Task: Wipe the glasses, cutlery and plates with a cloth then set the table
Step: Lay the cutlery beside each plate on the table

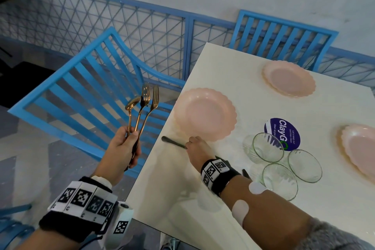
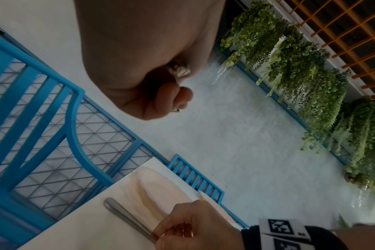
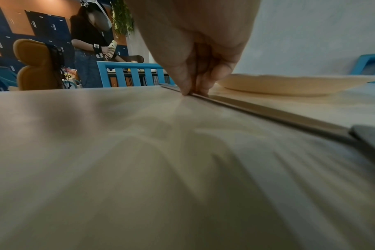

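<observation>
My left hand (image 1: 129, 142) grips a bunch of copper cutlery (image 1: 142, 103), a spoon and two forks, upright off the table's left edge. In the left wrist view only a glint of that cutlery (image 2: 179, 70) shows inside the fist (image 2: 143, 81). My right hand (image 1: 189, 145) pinches a dark grey knife (image 1: 172, 141) lying flat on the white table (image 1: 182, 189), just in front of a pink scalloped plate (image 1: 205, 113). The right wrist view shows the fingertips (image 3: 188, 89) on the knife (image 3: 268, 115). Two more pink plates (image 1: 289, 78) (image 1: 359, 148) and three glass bowls (image 1: 267, 147) stand to the right.
A round purple sticker (image 1: 284, 132) lies between the plates. Blue slatted chairs (image 1: 81, 87) (image 1: 284, 32) stand at the table's left and far sides, with a blue mesh railing (image 1: 121, 24) behind. Another person (image 3: 88, 42) stands at a distant table.
</observation>
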Tool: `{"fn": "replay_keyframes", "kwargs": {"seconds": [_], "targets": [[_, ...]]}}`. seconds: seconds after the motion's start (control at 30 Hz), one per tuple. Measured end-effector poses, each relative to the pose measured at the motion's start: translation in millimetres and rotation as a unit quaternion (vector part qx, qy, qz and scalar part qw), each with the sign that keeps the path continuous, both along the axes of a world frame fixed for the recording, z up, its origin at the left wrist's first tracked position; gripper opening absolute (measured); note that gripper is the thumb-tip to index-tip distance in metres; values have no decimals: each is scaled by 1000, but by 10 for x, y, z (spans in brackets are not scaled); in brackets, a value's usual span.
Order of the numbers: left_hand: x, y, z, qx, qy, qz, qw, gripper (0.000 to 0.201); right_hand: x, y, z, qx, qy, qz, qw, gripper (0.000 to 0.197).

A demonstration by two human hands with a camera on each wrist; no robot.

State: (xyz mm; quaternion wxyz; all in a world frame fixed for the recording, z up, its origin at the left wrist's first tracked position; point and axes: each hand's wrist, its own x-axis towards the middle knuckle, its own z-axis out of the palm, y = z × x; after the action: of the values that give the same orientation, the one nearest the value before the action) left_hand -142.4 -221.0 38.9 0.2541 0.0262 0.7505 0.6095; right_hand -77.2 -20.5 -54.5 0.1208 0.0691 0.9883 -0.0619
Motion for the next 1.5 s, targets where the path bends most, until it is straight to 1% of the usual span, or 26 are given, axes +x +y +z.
{"fn": "replay_keyframes", "kwargs": {"seconds": [0.13, 0.2, 0.43, 0.7, 0.77, 0.83, 0.87, 0.9, 0.97, 1.0, 1.03, 1.1, 1.13, 1.2, 1.23, 1.27, 1.37, 1.43, 1.5], "targets": [[-5, -2, 8, -7, 6, 0, 1000, 21, -43, 1, -2, -16, 13, -6, 1000, 25], [-4, -3, 13, -10, 5, 0, 1000, 20, -48, -12, 12, -23, 7, -8, 1000, 25], [-24, 7, 35, -7, 2, 6, 1000, 20, -62, 1, 17, -21, 5, -7, 1000, 26], [-15, 21, 56, -8, 0, 5, 1000, 20, -46, -60, 119, -30, -9, -20, 999, 26], [-18, 18, 60, -14, 2, 3, 1000, 19, -52, -77, 198, -37, 0, -13, 999, 26], [-18, 14, 69, -23, 12, -8, 1000, 19, -77, -96, 375, -66, 41, -2, 997, 26], [-16, 15, 76, -29, 17, -14, 999, 19, -95, -105, 488, -99, 87, 2, 991, 25], [-14, 20, 82, -33, 20, -19, 999, 18, -117, -111, 601, -136, 152, 13, 979, 23], [-5, 44, 92, -36, 21, -30, 999, 17, -164, -154, 858, -185, 274, 48, 943, 22], [2, 62, 97, -37, 21, -36, 998, 17, -183, -173, 968, -196, 314, 74, 926, 25], [12, 83, 104, -38, 23, -43, 998, 16, -204, -192, 1058, -201, 327, 106, 917, 26], [38, 132, 123, -34, 27, -61, 997, 12, -245, -242, 1213, -190, 307, 173, 917, 20], [51, 156, 135, -33, 32, -71, 996, 12, -257, -257, 1246, -182, 290, 196, 919, 21], [74, 194, 161, -39, 43, -92, 994, 11, -267, -256, 1271, -173, 257, 219, 925, 21], [80, 206, 170, -42, 48, -104, 992, 10, -267, -252, 1276, -177, 251, 214, 927, 22], [86, 212, 180, -45, 50, -118, 991, 10, -264, -242, 1283, -186, 247, 198, 930, 24], [101, 214, 200, -44, 49, -171, 983, 9, -263, -201, 1331, -202, 244, 141, 938, 23], [114, 219, 208, -62, 57, -207, 975, 6, -263, -185, 1360, -196, 225, 140, 944, 27], [128, 239, 213, -76, 65, -228, 969, 3, -271, -178, 1407, -170, 188, 150, 956, 23]]}}
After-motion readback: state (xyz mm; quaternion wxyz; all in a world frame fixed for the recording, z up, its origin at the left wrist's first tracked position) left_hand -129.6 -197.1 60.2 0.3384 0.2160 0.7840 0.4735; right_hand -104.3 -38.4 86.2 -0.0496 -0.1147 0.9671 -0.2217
